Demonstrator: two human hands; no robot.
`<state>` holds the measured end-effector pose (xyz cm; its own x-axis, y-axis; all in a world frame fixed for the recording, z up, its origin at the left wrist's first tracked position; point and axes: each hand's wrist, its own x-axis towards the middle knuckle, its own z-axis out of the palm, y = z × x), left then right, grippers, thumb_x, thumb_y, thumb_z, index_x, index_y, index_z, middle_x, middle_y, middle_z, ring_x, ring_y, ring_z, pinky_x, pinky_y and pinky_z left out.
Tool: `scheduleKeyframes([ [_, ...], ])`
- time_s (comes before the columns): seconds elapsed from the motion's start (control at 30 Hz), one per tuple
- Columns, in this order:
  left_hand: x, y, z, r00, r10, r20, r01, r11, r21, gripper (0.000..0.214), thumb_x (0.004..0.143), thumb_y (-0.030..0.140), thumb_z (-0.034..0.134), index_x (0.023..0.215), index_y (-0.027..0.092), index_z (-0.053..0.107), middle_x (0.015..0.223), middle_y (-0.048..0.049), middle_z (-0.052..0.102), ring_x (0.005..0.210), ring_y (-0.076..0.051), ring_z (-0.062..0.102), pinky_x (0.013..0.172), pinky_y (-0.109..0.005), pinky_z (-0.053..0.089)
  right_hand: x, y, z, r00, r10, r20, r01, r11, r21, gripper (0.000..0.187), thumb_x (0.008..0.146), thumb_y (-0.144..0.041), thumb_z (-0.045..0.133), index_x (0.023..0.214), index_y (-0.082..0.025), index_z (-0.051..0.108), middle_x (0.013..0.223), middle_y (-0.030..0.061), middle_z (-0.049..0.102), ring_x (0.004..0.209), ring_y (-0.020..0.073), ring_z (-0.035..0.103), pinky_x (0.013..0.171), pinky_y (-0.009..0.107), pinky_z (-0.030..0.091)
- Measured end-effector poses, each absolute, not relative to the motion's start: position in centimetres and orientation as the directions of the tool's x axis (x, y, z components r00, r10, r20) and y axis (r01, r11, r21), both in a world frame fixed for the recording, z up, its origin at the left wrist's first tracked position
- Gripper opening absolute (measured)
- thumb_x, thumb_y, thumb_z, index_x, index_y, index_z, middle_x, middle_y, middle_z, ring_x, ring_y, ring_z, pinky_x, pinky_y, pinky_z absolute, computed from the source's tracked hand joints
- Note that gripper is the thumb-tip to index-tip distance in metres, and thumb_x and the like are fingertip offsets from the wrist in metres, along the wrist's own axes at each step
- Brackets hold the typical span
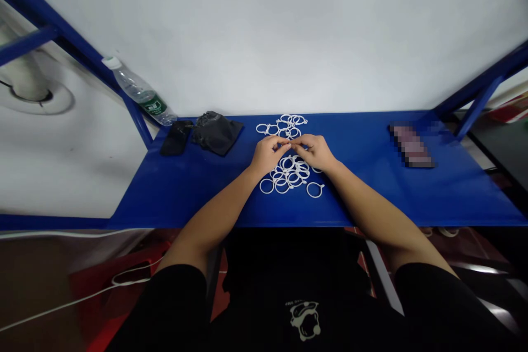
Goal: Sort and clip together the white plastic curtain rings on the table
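Observation:
My left hand (269,155) and my right hand (314,150) meet fingertip to fingertip low over the blue table. Both are closed in a pinch; whatever sits between the fingertips is too small and covered to make out. Just beyond the fingers lies a loose group of white plastic curtain rings (273,130), each with a small eyelet. Nearer my body, below the hands, is a denser heap of the same rings (295,179), several overlapping. One ring (314,190) lies apart at the heap's right, and another is partly hidden under my right hand.
The blue tabletop (198,187) meets a white wall behind. At the back left are a plastic water bottle (142,93), leaning, a black phone-like object (176,138) and a dark drawstring pouch (218,132). A blurred-out phone-shaped object (412,146) lies right. Blue frame bars (480,104) flank the table.

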<state>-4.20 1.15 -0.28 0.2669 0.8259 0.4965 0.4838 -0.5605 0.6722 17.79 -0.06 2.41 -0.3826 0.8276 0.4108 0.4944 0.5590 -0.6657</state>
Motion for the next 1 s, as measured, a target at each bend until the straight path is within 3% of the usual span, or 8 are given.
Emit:
scheduleKeyframes([
  [0.13, -4.2, 1.0, -0.5, 0.269, 0.803, 0.532, 0.494, -0.589, 0.64, 0.007, 0.104, 0.028, 0.079, 0.108, 0.023, 0.082, 0.098, -0.0041, 0.079, 0.08, -0.016, 0.068, 0.081, -0.035, 0.062, 17.5, 0.1, 2.4, -0.33, 0.876, 0.351, 0.36, 0.461, -0.811, 0.026, 0.097, -0.038, 0.067, 0.099, -0.021, 0.087, 0.09, 0.0047, 0.085, 0.08, 0.0191, 0.075, 0.078, 0.033, 0.059],
  [0.23, -4.4, 1.3, -0.9, 0.263, 0.764, 0.589, 0.488, -0.632, 0.602, 0.016, 0.105, 0.028, 0.078, 0.12, 0.025, 0.082, 0.117, -0.0072, 0.076, 0.092, -0.017, 0.071, 0.084, -0.036, 0.064, 17.2, 0.3, 2.3, -0.328, 0.893, 0.309, 0.273, 0.403, -0.873, 0.025, 0.095, -0.04, 0.071, 0.096, -0.02, 0.086, 0.086, 0.004, 0.083, 0.078, 0.0179, 0.074, 0.075, 0.031, 0.058],
  [0.33, -4.6, 1.6, -1.0, 0.272, 0.729, 0.628, 0.489, -0.667, 0.562, 0.018, 0.107, 0.029, 0.075, 0.123, 0.025, 0.082, 0.136, -0.0095, 0.072, 0.106, -0.021, 0.074, 0.098, -0.042, 0.064, 17.1, 0.5, 2.0, -0.341, 0.895, 0.288, 0.156, 0.356, -0.921, 0.028, 0.096, -0.045, 0.073, 0.098, -0.02, 0.085, 0.092, 0.0056, 0.085, 0.083, 0.0188, 0.076, 0.08, 0.032, 0.06],
  [0.4, -4.7, 1.7, -0.9, 0.315, 0.721, 0.618, 0.507, -0.678, 0.533, 0.015, 0.107, 0.029, 0.074, 0.12, 0.025, 0.082, 0.131, -0.0081, 0.076, 0.114, -0.023, 0.074, 0.106, -0.046, 0.061, 17.1, 0.5, 1.7, -0.36, 0.891, 0.277, 0.124, 0.34, -0.932, 0.031, 0.097, -0.049, 0.073, 0.102, -0.021, 0.086, 0.094, 0.0063, 0.085, 0.085, 0.0194, 0.077, 0.081, 0.033, 0.062],
  [0.6, -4.6, 1.6, -0.3, 0.343, 0.778, 0.526, 0.601, -0.612, 0.514, 0.008, 0.104, 0.025, 0.075, 0.102, 0.024, 0.082, 0.121, -0.0054, 0.083, 0.117, -0.025, 0.074, 0.109, -0.048, 0.055, 18.1, 1.5, 0.8, -0.256, 0.899, 0.355, 0.508, 0.438, -0.742, 0.026, 0.101, -0.035, 0.066, 0.11, -0.021, 0.087, 0.091, 0.0054, 0.085, 0.079, 0.0212, 0.075, 0.08, 0.035, 0.059],
  [0.7, -4.5, 1.6, -0.4, 0.409, 0.796, 0.447, 0.587, -0.604, 0.539, 0.012, 0.103, 0.022, 0.074, 0.094, 0.025, 0.081, 0.115, -0.0034, 0.085, 0.112, -0.024, 0.076, 0.106, -0.046, 0.054, 18.9, 2.3, 0.5, -0.228, 0.889, 0.398, 0.682, 0.437, -0.586, 0.029, 0.101, -0.026, 0.062, 0.118, -0.02, 0.086, 0.104, 0.0101, 0.087, 0.093, 0.0278, 0.077, 0.09, 0.042, 0.059],
  [0.83, -4.3, 1.5, -0.6, 0.497, 0.781, 0.378, 0.56, -0.621, 0.548, 0.01, 0.103, 0.025, 0.075, 0.097, 0.026, 0.083, 0.098, -0.0011, 0.086, 0.095, -0.022, 0.077, 0.101, -0.045, 0.057, 19.5, 2.9, 0.3, -0.324, 0.867, 0.379, 0.765, 0.476, -0.434, 0.042, 0.1, -0.02, 0.061, 0.138, -0.018, 0.08, 0.131, 0.0145, 0.084, 0.114, 0.0347, 0.075, 0.105, 0.052, 0.056],
  [1.0, -4.4, 1.5, -0.5, 0.464, 0.801, 0.377, 0.532, -0.593, 0.604, 0.012, 0.104, 0.028, 0.075, 0.11, 0.023, 0.084, 0.093, -0.0037, 0.085, 0.085, -0.02, 0.078, 0.089, -0.039, 0.062, 19.4, 3.1, 0.2, -0.34, 0.898, 0.28, 0.798, 0.433, -0.42, 0.051, 0.096, -0.021, 0.07, 0.147, -0.02, 0.076, 0.116, 0.0112, 0.087, 0.104, 0.0337, 0.075, 0.1, 0.051, 0.058],
])
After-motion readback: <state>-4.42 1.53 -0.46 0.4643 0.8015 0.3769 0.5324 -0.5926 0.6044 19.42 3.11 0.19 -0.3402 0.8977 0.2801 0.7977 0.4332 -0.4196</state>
